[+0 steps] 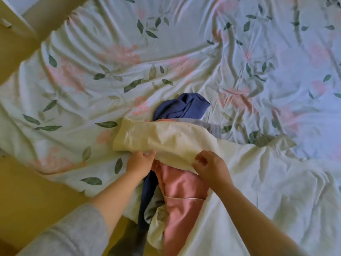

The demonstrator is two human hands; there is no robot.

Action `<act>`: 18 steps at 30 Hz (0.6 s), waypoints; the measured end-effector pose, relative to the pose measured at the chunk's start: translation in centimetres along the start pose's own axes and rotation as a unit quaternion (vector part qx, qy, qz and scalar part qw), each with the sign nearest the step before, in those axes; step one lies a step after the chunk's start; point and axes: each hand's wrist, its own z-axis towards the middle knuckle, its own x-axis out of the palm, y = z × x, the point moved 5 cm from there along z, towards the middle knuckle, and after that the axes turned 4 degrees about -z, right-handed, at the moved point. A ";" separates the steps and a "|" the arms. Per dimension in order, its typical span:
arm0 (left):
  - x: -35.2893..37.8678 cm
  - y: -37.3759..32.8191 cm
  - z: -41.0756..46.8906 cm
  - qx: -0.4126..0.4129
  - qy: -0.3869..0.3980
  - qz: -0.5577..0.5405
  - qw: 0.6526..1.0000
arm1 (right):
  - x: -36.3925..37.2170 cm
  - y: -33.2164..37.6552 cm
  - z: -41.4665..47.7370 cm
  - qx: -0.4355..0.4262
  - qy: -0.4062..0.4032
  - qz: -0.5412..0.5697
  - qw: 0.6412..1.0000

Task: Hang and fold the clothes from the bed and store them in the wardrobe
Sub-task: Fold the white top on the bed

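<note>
A cream cloth [158, 139] lies across a small pile of clothes on the bed. My left hand [139, 163] pinches its near edge on the left, and my right hand [210, 166] pinches the same edge on the right. Under it a pink garment [181, 198] with white piping runs toward me. A dark blue garment [181, 107] bunches behind the cream cloth, and a strip of it hangs down the bed's near side. A bit of grey cloth [214, 127] shows at the cream cloth's far right.
The bed is covered by a rumpled floral sheet [184, 52] with pink flowers and green leaves. A plain white cover [276, 182] lies at the lower right. A pale door panel with a handle [6, 24] stands at the upper left, beside yellowish floor.
</note>
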 end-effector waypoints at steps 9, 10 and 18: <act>3.1 1.4 2.2 -0.161 -0.046 -0.314 0.934 | 2.0 -1.3 -1.1 -0.014 -0.045 -0.007 0.999; 3.2 1.4 2.3 -0.177 -0.041 -0.329 0.927 | 1.9 -1.2 -1.2 -0.018 -0.045 -0.006 0.999; 0.0 -2.4 -0.4 -0.072 -0.053 -0.457 0.885 | 0.6 -1.6 -1.7 -0.003 -0.035 0.000 0.999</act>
